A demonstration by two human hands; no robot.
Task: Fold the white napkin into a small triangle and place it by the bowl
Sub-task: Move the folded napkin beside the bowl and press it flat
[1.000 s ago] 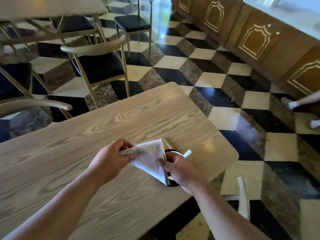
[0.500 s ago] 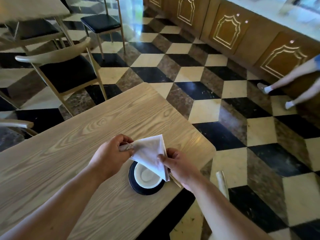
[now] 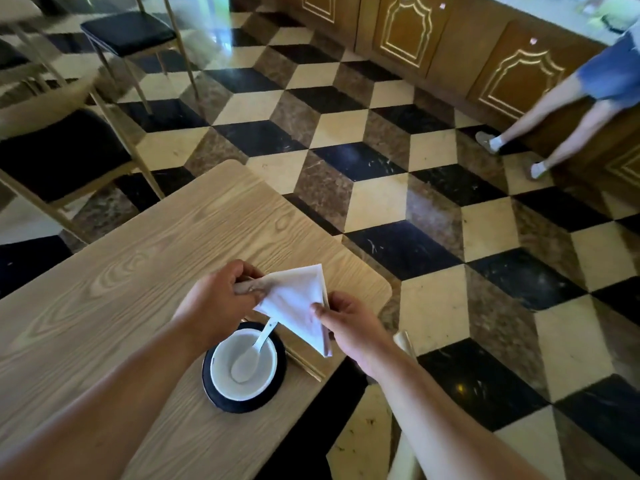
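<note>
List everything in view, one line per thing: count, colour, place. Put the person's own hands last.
napkin: one, white, folded into a triangle, held above the table
bowl: one, white, on a black saucer
spoon: one, white, in the bowl
chopsticks: light wood, right of the saucer
table: one, light wood
chairs: light frames, black seats, far left
cabinets: brown, far wall
bystander's legs: far right
left hand: grip on napkin's left corner
right hand: grip on napkin's right edge

I can read no text, label, brand, number or sign anywhere in my view. The white napkin (image 3: 294, 299) is plain, the white bowl (image 3: 244, 364) is unmarked, and the wooden table (image 3: 138, 271) shows only grain (the cabinet fronts carry gilt ornament, not lettering).
</note>
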